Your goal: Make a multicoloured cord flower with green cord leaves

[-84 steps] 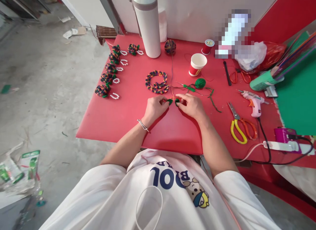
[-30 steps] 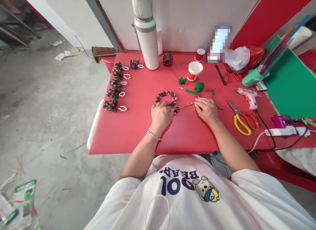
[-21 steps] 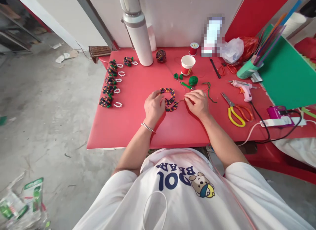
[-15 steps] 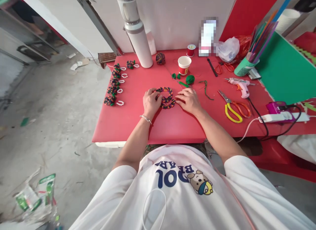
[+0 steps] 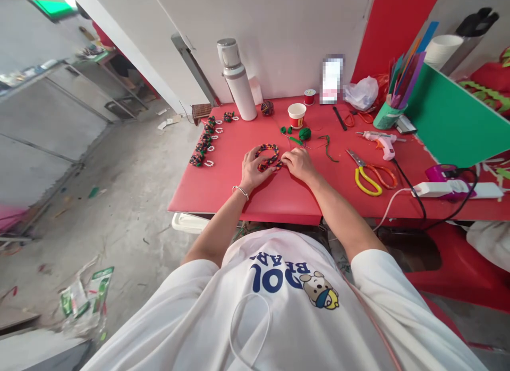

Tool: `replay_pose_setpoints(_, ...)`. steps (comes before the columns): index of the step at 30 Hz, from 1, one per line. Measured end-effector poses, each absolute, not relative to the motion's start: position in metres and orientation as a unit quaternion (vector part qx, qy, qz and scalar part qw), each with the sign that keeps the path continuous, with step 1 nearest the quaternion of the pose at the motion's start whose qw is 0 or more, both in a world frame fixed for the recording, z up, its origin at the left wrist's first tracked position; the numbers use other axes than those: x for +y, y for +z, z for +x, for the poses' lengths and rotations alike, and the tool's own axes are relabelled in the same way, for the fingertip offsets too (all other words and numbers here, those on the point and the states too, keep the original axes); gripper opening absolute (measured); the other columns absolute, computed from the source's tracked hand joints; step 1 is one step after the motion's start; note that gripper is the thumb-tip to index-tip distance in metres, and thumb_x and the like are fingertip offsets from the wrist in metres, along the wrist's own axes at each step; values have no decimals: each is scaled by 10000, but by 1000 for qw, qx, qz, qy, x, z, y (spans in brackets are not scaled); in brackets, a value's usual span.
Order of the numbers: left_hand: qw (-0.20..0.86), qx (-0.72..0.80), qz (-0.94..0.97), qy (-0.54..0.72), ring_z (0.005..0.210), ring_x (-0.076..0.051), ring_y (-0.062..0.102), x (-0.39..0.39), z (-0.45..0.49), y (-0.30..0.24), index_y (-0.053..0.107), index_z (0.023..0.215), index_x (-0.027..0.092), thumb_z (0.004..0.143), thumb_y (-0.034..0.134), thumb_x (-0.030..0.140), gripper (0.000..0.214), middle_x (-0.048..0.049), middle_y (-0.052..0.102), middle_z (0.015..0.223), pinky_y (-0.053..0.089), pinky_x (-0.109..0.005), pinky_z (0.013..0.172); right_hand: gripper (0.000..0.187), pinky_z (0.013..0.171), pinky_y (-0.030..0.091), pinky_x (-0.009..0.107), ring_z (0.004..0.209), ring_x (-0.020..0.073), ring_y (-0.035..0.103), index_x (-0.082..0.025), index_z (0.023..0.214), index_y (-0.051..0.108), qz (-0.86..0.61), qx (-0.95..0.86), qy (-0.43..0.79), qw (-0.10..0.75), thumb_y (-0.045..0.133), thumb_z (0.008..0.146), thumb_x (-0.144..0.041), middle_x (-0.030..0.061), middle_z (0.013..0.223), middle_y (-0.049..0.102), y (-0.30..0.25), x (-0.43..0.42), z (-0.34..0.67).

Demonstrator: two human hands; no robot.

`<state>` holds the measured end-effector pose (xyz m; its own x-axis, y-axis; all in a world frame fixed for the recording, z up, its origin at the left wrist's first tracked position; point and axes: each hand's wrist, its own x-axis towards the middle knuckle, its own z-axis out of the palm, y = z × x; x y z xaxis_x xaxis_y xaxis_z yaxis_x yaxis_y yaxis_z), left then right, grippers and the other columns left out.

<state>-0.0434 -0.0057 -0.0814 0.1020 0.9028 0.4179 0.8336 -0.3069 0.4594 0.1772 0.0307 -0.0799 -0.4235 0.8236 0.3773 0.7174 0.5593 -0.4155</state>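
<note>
A coil of multicoloured braided cord (image 5: pixel 268 152) lies on the red table (image 5: pixel 287 193) in front of me. My left hand (image 5: pixel 254 170) rests on the coil's left side, fingers curled over the cord. On the coil's right end my right hand (image 5: pixel 299 163) is pinched on the cord. A small green yarn ball (image 5: pixel 305 133) and a green-handled crochet hook (image 5: pixel 292 139) lie just beyond my hands, with two tiny green pieces (image 5: pixel 283 130) beside them.
Several finished yarn rosettes with bead loops (image 5: pixel 203 145) line the table's left edge. A white flask (image 5: pixel 238 82), a paper cup (image 5: pixel 296 114) and thread spool (image 5: pixel 309 96) stand at the back. Yellow scissors (image 5: pixel 365 176), a glue gun (image 5: pixel 381 143) and a power strip (image 5: pixel 454 188) lie right.
Both hands left the small green pieces and took up the braided cord, winding it into a coil. My view lifted and drew back, showing more floor and wall.
</note>
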Motion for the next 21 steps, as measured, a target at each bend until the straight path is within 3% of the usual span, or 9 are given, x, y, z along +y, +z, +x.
replay_pose_setpoints(2,52,562,770,299,1511,-376,482,-13,-41,-81,795,1075,238,771,891,465,392,-142,516,1658,415,-575,1233,222,941,432,407,1013,278,644,-216,1037,805,-463,-836,97,277,590,1060,-270,117,971,770,-81,32,180)
replay_pose_setpoints(6,61,567,768,290,1474,-345,520,-16,-44,-82,774,862,223,847,748,261,49,-127,614,1558,439,-575,1226,219,921,435,406,1004,274,636,-226,1007,802,-474,-831,99,274,590,1051,-258,108,960,778,-83,34,184)
replay_pose_setpoints(14,85,585,741,319,1415,-327,565,-21,-58,-83,755,824,224,827,693,213,63,-130,653,1500,459,-552,1214,193,942,445,438,974,281,644,-235,810,796,-438,-848,107,277,684,951,-306,83,857,795,-87,32,181)
replay_pose_setpoints(21,78,673,639,364,1315,-304,626,-15,-60,-88,743,842,226,889,651,179,113,-124,695,1396,481,-515,1185,376,945,443,443,882,257,639,-251,711,770,-430,-848,113,288,634,1003,-443,70,778,783,-90,33,181)
